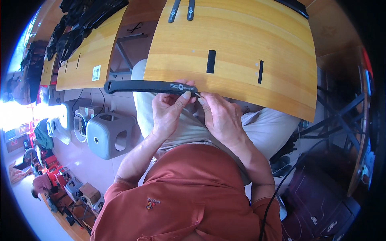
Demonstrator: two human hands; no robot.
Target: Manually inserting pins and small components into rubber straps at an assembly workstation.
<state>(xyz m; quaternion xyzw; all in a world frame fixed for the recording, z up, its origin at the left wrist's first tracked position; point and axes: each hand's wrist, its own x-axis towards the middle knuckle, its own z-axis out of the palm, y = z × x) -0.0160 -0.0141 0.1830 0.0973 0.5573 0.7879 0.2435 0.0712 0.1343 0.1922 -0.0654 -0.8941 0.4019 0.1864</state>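
Note:
A long black fabric strap (138, 86) with an eyelet at its left end stretches out over the table's near edge. My left hand (169, 110) is closed on it near its printed right end, thumb on top and fingers behind. At the strap's right tip, the thumb and fingers of my right hand (219, 114) pinch together on the end; exactly what lies between them is partly hidden. Beyond my hands, a short black strip (211, 61) and a narrower black strip (261, 72) lie on the wooden table (237, 36).
Two dark straps with printed ends, a left strap (174, 11) and a right strap (191, 10), lie at the table's far side. A grey plastic stool (105, 136) stands to my left. A second table (86, 60) bears black items. A black cable (289, 170) hangs at my right.

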